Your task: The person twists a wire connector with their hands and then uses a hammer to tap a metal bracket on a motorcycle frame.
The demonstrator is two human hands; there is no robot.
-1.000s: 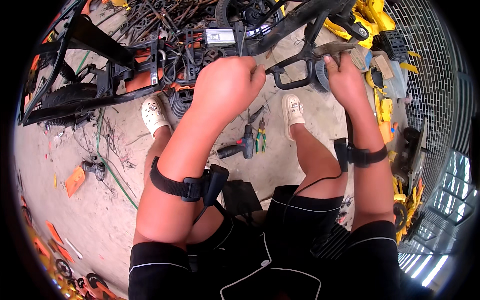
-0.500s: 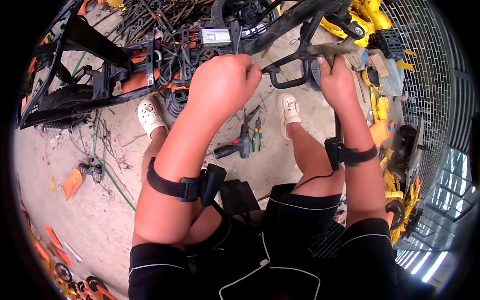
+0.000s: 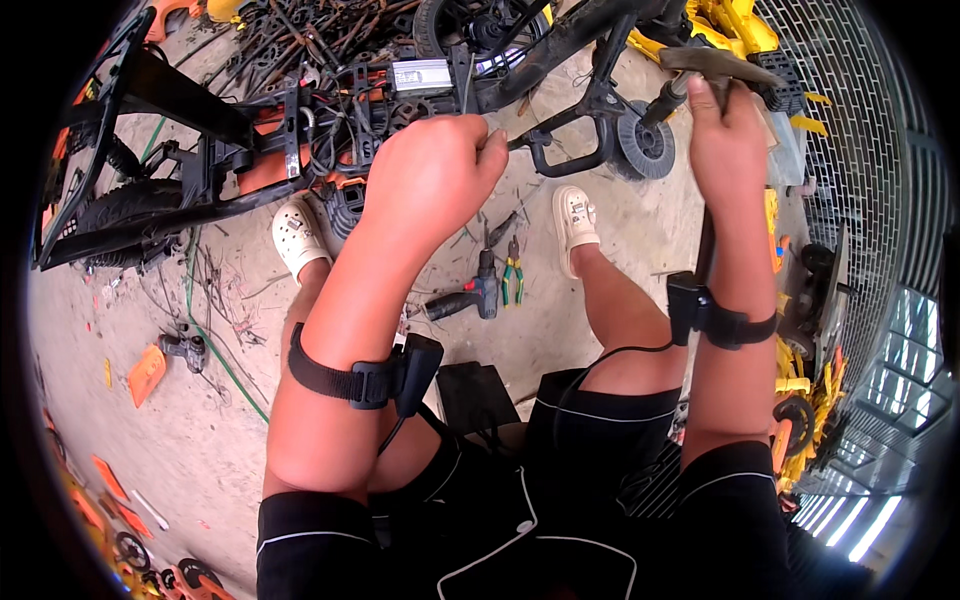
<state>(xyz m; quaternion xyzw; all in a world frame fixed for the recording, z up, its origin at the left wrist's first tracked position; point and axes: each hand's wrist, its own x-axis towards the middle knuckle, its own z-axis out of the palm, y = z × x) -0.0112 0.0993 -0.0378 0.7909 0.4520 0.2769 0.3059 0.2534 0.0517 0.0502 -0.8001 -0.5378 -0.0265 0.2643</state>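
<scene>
My left hand (image 3: 430,180) is closed in a fist over the black metal vehicle frame (image 3: 215,205). A thin grey metal rod (image 3: 468,85) stands up just beyond its knuckles; what the fist grips is mostly hidden. My right hand (image 3: 728,150), raised at the right, is wrapped round the handle of a hammer, close under its long grey-brown head (image 3: 725,66). The dark handle runs down along my forearm. Between the hands is a black loop-shaped bar (image 3: 575,160) on the frame, and a small grey wheel (image 3: 648,145) is left of the right wrist.
On the floor between my feet lie a cordless drill (image 3: 483,290) and green-handled pliers (image 3: 513,272). Another power tool (image 3: 183,347) and an orange panel (image 3: 147,376) lie at the left. Rusty rods (image 3: 300,45) are piled behind the frame; yellow parts (image 3: 740,25) line the right wall.
My right hand has moved right and slightly up with the hammer, uncovering the small grey wheel. My left fist stays closed at nearly the same place.
</scene>
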